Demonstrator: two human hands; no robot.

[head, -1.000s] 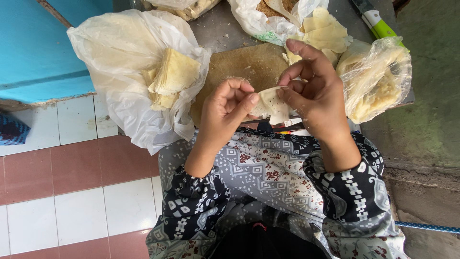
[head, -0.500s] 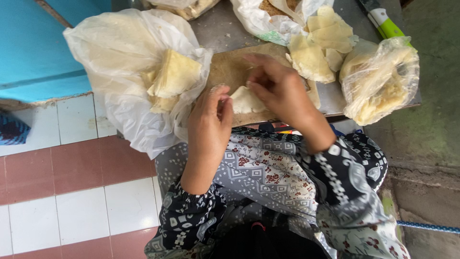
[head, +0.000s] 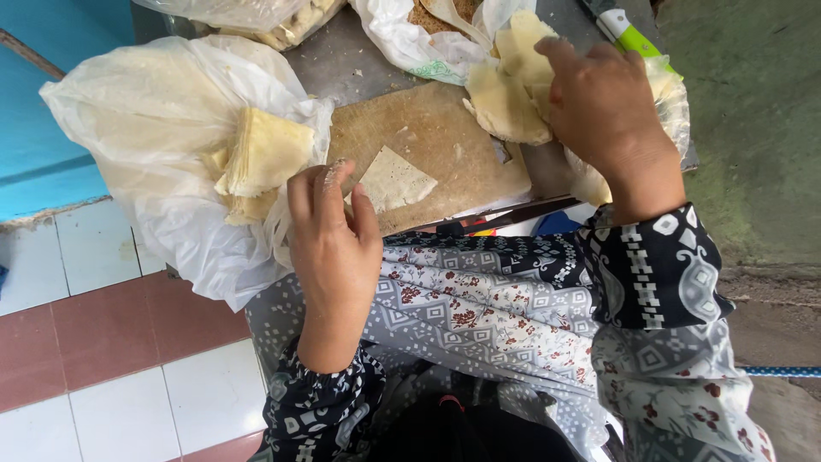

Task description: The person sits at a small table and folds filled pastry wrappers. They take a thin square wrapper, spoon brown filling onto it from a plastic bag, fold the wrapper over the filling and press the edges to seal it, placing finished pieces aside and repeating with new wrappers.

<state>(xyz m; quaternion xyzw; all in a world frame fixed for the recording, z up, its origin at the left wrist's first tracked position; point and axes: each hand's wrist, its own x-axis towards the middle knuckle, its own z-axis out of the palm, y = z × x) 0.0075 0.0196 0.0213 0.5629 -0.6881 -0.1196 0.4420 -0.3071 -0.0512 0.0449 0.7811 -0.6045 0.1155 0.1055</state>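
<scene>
The left hand (head: 332,224), fingers loosely curled and gripping nothing, rests its fingertips just beside 1 pale square dough sheet (head: 392,180) lying flat on the worn brown wooden cutting board (head: 445,137). The right hand (head: 603,107) spreads over floppy yellowish round wrappers (head: 505,98) at the board's far corner, pressing them; grip unclear.

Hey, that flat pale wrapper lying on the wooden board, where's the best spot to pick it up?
Probably the wrapper's right-hand corner, pinched from the right. It lies flat on the board, so a thin free corner is easiest to lift. The left hand crowds its left edge; the right hand is on the pile.
</scene>
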